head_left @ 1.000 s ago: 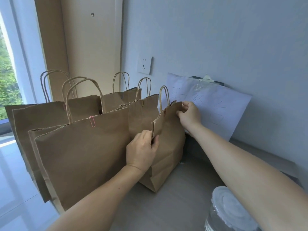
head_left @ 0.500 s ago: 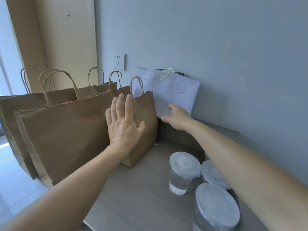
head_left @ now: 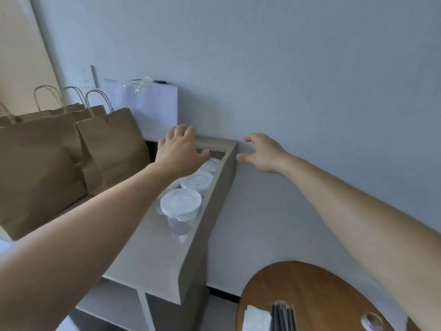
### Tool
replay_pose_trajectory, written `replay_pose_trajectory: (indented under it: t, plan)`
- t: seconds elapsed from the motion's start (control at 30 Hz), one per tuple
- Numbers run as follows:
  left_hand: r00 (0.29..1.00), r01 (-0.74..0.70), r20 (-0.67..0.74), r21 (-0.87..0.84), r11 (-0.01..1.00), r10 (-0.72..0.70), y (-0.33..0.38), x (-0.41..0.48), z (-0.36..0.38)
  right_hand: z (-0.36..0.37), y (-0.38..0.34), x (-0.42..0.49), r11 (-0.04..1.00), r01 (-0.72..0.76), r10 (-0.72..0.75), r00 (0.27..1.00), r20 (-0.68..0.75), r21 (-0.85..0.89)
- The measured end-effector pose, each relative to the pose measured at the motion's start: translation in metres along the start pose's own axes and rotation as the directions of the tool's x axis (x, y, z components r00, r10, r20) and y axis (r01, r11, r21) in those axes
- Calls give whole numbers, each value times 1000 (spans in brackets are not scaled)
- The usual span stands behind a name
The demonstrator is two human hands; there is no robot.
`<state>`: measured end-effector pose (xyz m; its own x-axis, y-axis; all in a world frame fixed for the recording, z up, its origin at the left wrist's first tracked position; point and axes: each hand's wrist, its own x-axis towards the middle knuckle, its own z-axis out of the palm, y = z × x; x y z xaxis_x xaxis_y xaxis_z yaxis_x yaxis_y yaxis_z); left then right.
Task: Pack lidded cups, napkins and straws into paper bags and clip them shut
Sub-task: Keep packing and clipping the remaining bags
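Under my left hand [head_left: 179, 149] the lidded cups [head_left: 180, 204] line up running away from me on the shelf [head_left: 148, 249]; right hand [head_left: 262, 151] is off past its edge. Both spread, empty, so left's closer imo.

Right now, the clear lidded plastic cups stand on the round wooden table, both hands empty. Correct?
No: head view shows the clear lidded plastic cups on the grey shelf top, not the round wooden table. Left hand and right hand are empty.
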<state>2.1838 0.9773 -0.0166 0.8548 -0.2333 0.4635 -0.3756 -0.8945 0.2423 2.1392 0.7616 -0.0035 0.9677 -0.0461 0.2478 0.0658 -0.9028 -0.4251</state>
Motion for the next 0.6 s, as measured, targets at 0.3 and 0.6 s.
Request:
replay_pose_trajectory:
  t: [0.3, 0.6]
  plan:
    - [943, -214, 247, -70, 974, 225, 169, -40, 65, -49, 143, -131, 962, -273, 273, 962, -1, -9]
    - [793, -335, 445, -253, 908, 417, 277, -68, 141, -58, 237, -215, 845, -535, 535, 845, 3, 0]
